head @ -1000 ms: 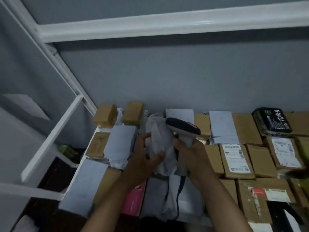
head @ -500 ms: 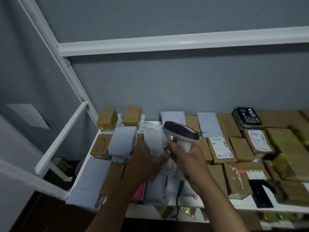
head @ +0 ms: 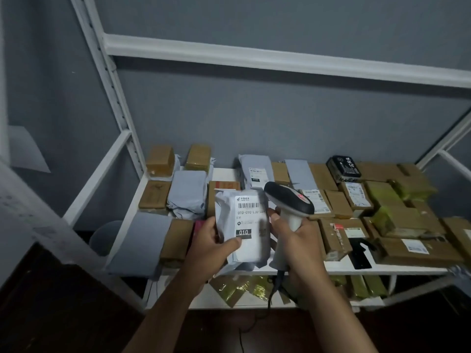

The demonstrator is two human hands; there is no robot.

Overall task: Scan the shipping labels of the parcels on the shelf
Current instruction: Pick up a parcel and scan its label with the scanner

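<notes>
My left hand holds a white mailer bag upright above the shelf's front, thumb across its lower part. Its shipping label faces me, with a barcode at the top and a black "010" box below. My right hand grips the handle of a white barcode scanner with a dark head, right beside the bag. The scanner's cable hangs down below my wrist. Both hands are over the white shelf.
Many brown cartons and grey mailer bags cover the shelf. A black box lies at the back right. White uprights and an upper rail frame it. Gold-wrapped parcels lie on the level below.
My left hand has lifted the white bag and turned it, so the label now faces me. The scanner has moved right of the bag. The view has pulled back.
</notes>
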